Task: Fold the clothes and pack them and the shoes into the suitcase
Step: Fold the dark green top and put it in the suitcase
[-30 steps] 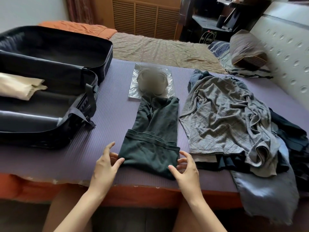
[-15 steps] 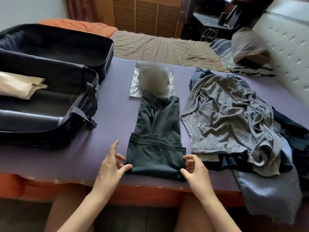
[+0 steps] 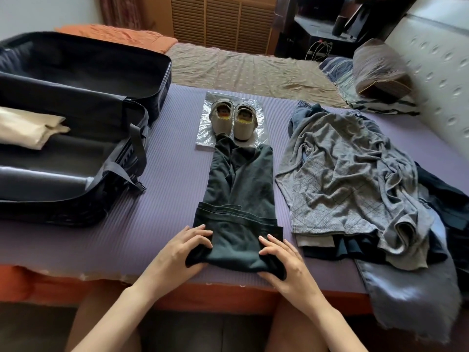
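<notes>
Dark green garment [image 3: 239,189] looks soft and limp. Left hand [image 3: 181,254] and right hand [image 3: 288,266] grip its near fold's corners, the sensible hold.

On the mat [image 3: 172,174]: suitcase [image 3: 50,214] left, garment [image 3: 241,189] centre, shoes [image 3: 233,120] behind it, clothes pile [image 3: 350,179] right.

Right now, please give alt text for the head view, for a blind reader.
A person's left-hand grip and right-hand grip hold the near end of a dark green garment; open suitcase left, shoes beyond, clothes pile right.
</notes>
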